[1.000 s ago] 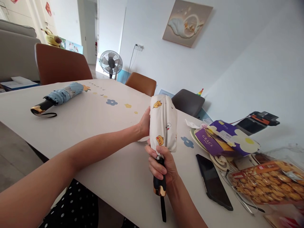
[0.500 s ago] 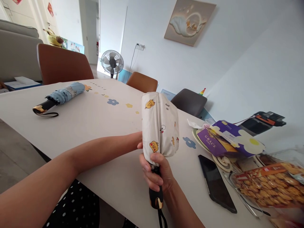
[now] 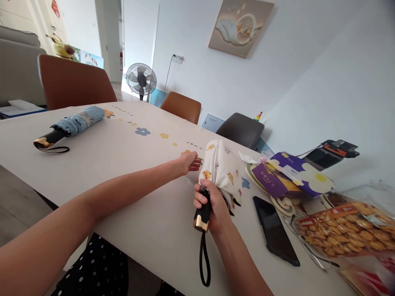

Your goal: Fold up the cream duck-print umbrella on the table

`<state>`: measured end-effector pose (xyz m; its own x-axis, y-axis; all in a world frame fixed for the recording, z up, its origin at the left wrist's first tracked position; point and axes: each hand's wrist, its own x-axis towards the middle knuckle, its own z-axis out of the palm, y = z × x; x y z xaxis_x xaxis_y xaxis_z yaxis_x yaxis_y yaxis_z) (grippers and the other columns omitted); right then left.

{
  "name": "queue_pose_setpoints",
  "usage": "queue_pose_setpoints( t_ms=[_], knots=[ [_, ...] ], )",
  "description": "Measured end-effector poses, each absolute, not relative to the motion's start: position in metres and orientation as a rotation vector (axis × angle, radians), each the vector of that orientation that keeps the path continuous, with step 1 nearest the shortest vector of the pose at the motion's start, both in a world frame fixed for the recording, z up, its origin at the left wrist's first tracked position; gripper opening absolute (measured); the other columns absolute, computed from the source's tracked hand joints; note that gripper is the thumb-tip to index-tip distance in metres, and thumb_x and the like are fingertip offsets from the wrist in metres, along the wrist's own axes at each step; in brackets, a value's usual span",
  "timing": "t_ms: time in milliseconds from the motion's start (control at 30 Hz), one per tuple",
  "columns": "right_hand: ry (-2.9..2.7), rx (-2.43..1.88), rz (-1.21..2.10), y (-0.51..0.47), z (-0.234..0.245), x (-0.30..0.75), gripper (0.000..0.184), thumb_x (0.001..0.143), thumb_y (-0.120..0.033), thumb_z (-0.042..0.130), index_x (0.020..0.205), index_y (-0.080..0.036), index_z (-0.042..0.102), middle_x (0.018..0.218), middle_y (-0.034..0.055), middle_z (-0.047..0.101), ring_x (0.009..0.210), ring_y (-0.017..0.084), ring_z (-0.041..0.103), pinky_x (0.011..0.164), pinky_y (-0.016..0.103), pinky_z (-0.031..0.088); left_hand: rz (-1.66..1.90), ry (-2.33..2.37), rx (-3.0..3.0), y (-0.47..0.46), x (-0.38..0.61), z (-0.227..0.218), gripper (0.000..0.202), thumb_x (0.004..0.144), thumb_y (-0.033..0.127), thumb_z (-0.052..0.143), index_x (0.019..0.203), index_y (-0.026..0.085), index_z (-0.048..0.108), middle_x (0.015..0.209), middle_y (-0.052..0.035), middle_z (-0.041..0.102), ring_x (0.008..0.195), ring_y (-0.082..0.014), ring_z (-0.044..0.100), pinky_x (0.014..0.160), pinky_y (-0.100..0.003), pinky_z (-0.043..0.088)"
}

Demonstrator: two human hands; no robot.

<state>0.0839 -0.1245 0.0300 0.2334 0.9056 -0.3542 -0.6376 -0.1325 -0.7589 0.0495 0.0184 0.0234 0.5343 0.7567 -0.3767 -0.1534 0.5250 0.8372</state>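
A white folded umbrella [image 3: 219, 166] with yellow cartoon figures is gripped in my right hand [image 3: 216, 201], whose fingers wrap the black, gold-ended handle. Its fabric hangs loose on the right side, and a black wrist strap [image 3: 204, 261] dangles below. My left hand [image 3: 189, 162] reaches over the table just left of the fabric, fingers loosely bent and holding nothing. Farther left lies a blue umbrella [image 3: 78, 122], furled, with a black and gold handle.
The pale table [image 3: 123, 164] carries printed flowers. On the right are a black phone [image 3: 275, 230], a purple box [image 3: 284, 174], a pack of cookies [image 3: 345, 228] and glasses [image 3: 308, 242]. Chairs [image 3: 181, 106] and a fan [image 3: 141, 79] stand beyond.
My right hand has tilted and lowered the white umbrella, and its fabric has loosened on the right. My left hand has come out from behind it to the left side.
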Motion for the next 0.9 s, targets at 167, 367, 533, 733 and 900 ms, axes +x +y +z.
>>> queue_pose_setpoints(
  t_ms=[167,367,533,733,900],
  knots=[
    [-0.221,-1.193,1.355,-0.118,0.023,0.088,0.012,0.07,-0.02,0.06,0.074,-0.017,0.048,0.059,-0.0046,0.046,0.037,0.003,0.035,0.033,0.015,0.037,0.489,0.882,0.996,0.006,0.051,0.026,0.018,0.073,0.027,0.061,0.079,0.012,0.053,0.068,-0.004,0.056,0.06,-0.0142,0.054,0.056,-0.027,0.048],
    [-0.299,-1.405,1.333,-0.12,0.023,0.079,0.03,0.07,-0.041,0.065,0.079,-0.016,0.053,0.06,-0.0005,0.052,0.039,0.008,0.043,0.033,0.023,0.041,0.358,0.719,0.914,-0.002,0.047,0.022,0.021,0.071,0.027,0.065,0.082,0.01,0.058,0.081,-0.0098,0.066,0.075,-0.0175,0.061,0.067,-0.027,0.051],
    [-0.391,-1.333,1.395,-0.121,0.017,0.084,0.038,0.069,-0.049,0.063,0.078,-0.013,0.057,0.063,0.0034,0.056,0.044,0.013,0.051,0.041,0.03,0.05,0.428,0.676,0.877,-0.003,0.046,0.017,0.033,0.061,0.029,0.074,0.084,0.01,0.06,0.088,-0.0124,0.067,0.08,-0.0219,0.062,0.071,-0.032,0.052],
    [-0.449,-1.182,1.314,-0.121,0.016,0.079,0.035,0.069,-0.037,0.067,0.094,-0.014,0.059,0.074,0.0053,0.061,0.069,0.02,0.063,0.058,0.033,0.056,0.485,0.695,0.821,-0.005,0.048,0.016,0.036,0.06,0.034,0.071,0.086,0.014,0.059,0.079,-0.0098,0.067,0.076,-0.0241,0.063,0.068,-0.035,0.052],
    [-0.354,-1.263,1.295,-0.12,0.019,0.072,0.024,0.067,-0.03,0.065,0.083,-0.014,0.057,0.071,0.0029,0.06,0.042,0.009,0.049,0.035,0.022,0.043,0.275,0.653,0.857,-0.005,0.044,0.016,0.037,0.064,0.046,0.066,0.082,0.015,0.057,0.081,-0.0105,0.067,0.081,-0.0249,0.062,0.073,-0.034,0.05]
  ],
)
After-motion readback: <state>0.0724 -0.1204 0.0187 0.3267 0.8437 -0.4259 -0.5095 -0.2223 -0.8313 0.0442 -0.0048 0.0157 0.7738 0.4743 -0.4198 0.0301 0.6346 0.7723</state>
